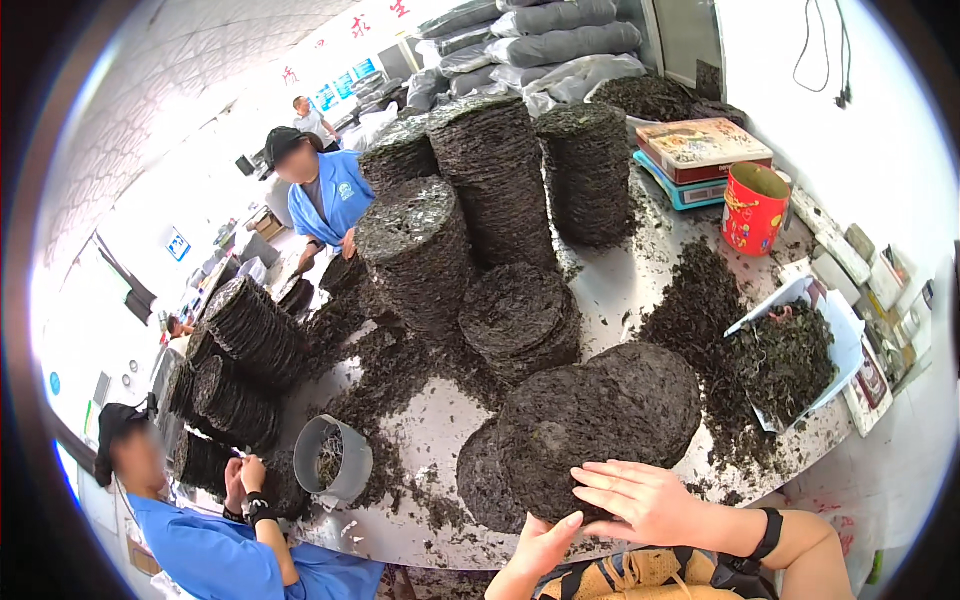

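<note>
Directly in front of me is a round, dark dried seaweed cake (550, 430), tilted toward me. My right hand (645, 505) lies on its near right part, fingers stretched out flat. At the near edge, my left hand (548, 548) grips the same cake, thumb showing and the other fingers partly hidden. A second round cake (655, 395) pokes out behind it on the right, and another (485, 485) shows on the left. Just beyond stands a short stack of cakes (520, 315).
Tall seaweed stacks (490, 170) rise at the back. On the right are loose seaweed (700, 300), a pale blue bin (850, 335), a red can (755, 210) and a box on a scale (690, 190). A grey tub (350, 465) stands left, near two blue-clad co-workers (220, 550).
</note>
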`<act>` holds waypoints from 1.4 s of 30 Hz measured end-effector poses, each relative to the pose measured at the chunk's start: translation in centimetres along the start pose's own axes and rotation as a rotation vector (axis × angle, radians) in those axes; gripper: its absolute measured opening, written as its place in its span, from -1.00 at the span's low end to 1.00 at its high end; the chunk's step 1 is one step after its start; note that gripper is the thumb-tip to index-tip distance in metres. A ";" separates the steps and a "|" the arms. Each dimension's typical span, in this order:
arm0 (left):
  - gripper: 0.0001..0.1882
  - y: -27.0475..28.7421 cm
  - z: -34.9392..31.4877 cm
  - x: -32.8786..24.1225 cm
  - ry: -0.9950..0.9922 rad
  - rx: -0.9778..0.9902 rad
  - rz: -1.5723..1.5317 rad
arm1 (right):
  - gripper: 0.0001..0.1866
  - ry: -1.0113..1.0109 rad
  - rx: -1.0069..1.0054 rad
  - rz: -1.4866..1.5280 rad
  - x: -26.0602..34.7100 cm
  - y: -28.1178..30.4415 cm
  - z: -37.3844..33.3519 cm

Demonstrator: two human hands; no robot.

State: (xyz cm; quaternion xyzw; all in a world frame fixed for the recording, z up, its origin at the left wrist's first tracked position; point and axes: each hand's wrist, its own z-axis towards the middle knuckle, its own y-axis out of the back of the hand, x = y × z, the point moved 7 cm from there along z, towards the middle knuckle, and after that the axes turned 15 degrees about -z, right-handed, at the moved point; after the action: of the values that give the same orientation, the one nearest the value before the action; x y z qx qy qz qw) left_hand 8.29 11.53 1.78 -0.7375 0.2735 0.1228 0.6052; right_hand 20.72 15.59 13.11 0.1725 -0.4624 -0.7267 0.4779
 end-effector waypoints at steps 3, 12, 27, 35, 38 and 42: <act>-0.29 0.3 -0.1 -0.4 -0.043 0.037 0.083 | -0.67 0.002 -0.010 0.013 0.4 0.0 0.4; -0.44 2.0 0.6 -1.6 -0.238 0.138 0.325 | -0.60 -0.013 -0.049 0.004 1.6 -0.2 0.8; -0.48 2.5 0.8 -0.3 -0.216 0.095 0.151 | -0.51 -0.172 -0.022 0.135 0.6 -2.0 0.6; -0.69 4.7 0.4 -2.7 -0.316 -0.374 -0.250 | -0.72 -0.664 -0.632 0.520 -6.4 3.3 -1.2; -0.69 6.1 0.5 -2.9 -0.280 -0.357 -0.320 | -0.76 -0.937 -0.938 1.041 -10.2 3.7 -3.3; -0.70 6.0 1.1 -2.2 -0.232 -0.361 -0.350 | -0.86 -1.132 -0.752 1.364 -11.3 -0.5 -5.5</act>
State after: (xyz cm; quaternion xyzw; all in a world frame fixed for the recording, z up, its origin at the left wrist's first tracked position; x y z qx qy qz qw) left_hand 3.34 12.40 -2.32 -0.8503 0.0444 0.1469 0.5034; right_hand 29.79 22.53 7.71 -0.6741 -0.3622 -0.3686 0.5277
